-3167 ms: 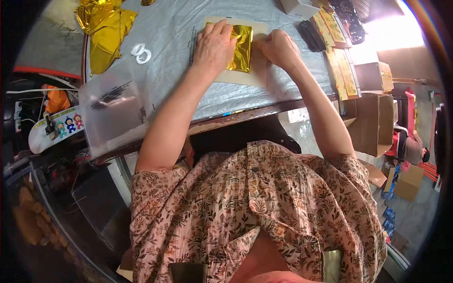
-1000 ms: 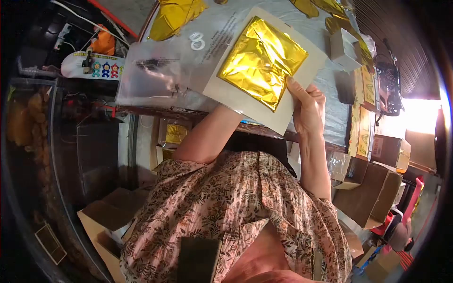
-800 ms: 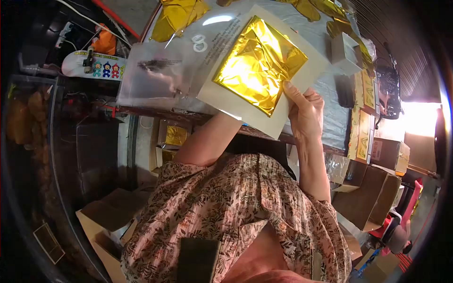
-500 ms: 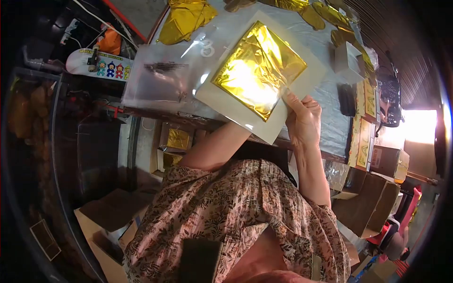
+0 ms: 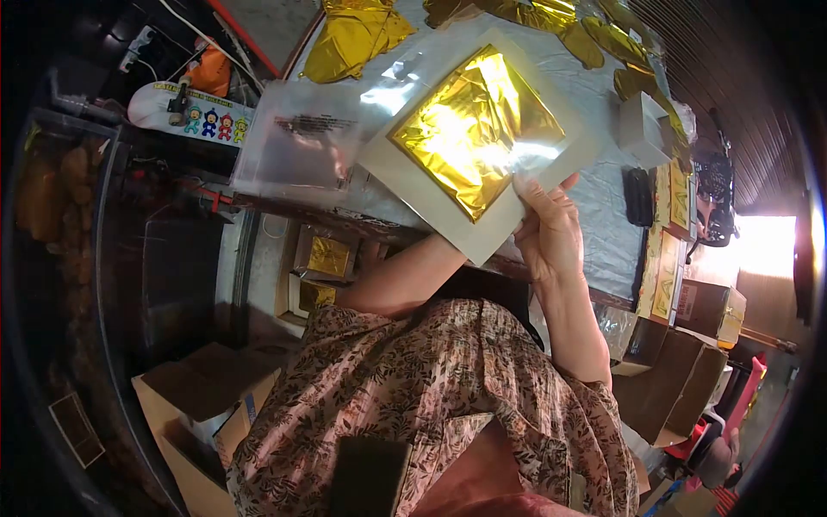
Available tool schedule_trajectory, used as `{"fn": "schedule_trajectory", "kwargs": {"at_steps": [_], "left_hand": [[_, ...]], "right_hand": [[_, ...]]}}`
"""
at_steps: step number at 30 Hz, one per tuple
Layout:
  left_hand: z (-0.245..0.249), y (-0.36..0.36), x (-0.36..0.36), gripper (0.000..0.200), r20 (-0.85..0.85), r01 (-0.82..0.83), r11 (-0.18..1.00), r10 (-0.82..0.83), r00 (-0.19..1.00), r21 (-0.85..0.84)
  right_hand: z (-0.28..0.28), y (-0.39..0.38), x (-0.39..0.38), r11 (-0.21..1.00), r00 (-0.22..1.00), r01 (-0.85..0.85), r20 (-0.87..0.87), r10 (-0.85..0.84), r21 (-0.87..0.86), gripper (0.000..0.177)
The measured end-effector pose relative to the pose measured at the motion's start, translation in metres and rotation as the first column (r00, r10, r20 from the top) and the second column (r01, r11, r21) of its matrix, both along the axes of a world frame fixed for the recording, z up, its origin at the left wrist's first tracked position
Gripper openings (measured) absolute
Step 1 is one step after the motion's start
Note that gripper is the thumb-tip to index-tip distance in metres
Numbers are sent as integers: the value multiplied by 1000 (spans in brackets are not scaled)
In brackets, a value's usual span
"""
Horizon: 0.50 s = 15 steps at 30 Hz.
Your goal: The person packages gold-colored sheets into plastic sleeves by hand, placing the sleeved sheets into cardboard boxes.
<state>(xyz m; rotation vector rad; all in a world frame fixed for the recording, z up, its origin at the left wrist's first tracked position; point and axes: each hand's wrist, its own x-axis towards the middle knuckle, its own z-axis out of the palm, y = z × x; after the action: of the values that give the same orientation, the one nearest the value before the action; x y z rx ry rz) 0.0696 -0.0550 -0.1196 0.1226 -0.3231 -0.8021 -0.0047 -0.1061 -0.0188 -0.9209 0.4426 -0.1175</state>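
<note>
A pale square board (image 5: 482,239) carries a shiny gold foil sheet (image 5: 469,129), creased and bright with glare. My right hand (image 5: 550,226) grips the board near its lower right edge, thumb on top and fingers partly behind. My left forearm reaches under the board from the lower left; the board hides the left hand, so its fingers cannot be seen. Both hands are over the front edge of a table with a pale cover (image 5: 594,224). Left of the board lies a clear plastic sheet (image 5: 301,142).
Gold foil pieces (image 5: 353,39) line the table's far side. At its right are a white open box (image 5: 642,129), a black case (image 5: 638,196) and patterned boxes (image 5: 662,258). Cardboard boxes (image 5: 670,379) stand lower right and lower left. A printed skateboard deck (image 5: 194,114) is upper left.
The board and foil have turned slightly, the lower corner shifting left. My right hand's thumb has moved a little on the board's edge. The whole view has shifted slightly.
</note>
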Motion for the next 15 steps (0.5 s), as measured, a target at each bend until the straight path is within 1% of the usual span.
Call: {"fn": "schedule_trajectory", "kwargs": {"at_steps": [2,3,5,6,8,9,11,12,13,14,15], "left_hand": [[7,2,-3,58,-12,15,999,-14,1000,48],[11,4,-4,58,-12,13,999,-12,1000,47],[28,10,-6,62,205,-54,994,32,978,99],[33,10,-10,62,204,-55,994,34,978,97],[39,9,-16,62,71,-57,996,63,996,-73],[39,11,-16,62,70,-60,995,65,995,-74],[38,16,-17,59,99,-124,991,118,988,58],[37,20,-16,58,117,-156,980,142,983,122],[37,24,-14,57,136,-187,965,163,977,182],[36,26,-12,55,156,-216,947,182,971,240],[17,29,-6,48,-19,-173,976,177,984,134]], "right_hand": [[-6,-4,-1,993,996,-68,63,62,96,14],[-7,-4,0,993,996,-70,63,64,94,14],[-8,-3,0,996,995,-68,70,64,53,14],[-7,-2,1,996,995,-69,69,65,51,14],[0,1,3,996,997,-57,57,54,66,16],[8,8,6,996,997,-60,57,56,64,16],[23,21,11,984,982,177,-68,-174,39,15],[13,9,9,983,982,178,-67,-175,36,15],[-5,-13,4,999,1000,18,-14,-17,51,21],[-10,-23,2,988,990,-141,40,139,55,28],[-12,-24,1,989,990,-136,41,134,50,28]]}}
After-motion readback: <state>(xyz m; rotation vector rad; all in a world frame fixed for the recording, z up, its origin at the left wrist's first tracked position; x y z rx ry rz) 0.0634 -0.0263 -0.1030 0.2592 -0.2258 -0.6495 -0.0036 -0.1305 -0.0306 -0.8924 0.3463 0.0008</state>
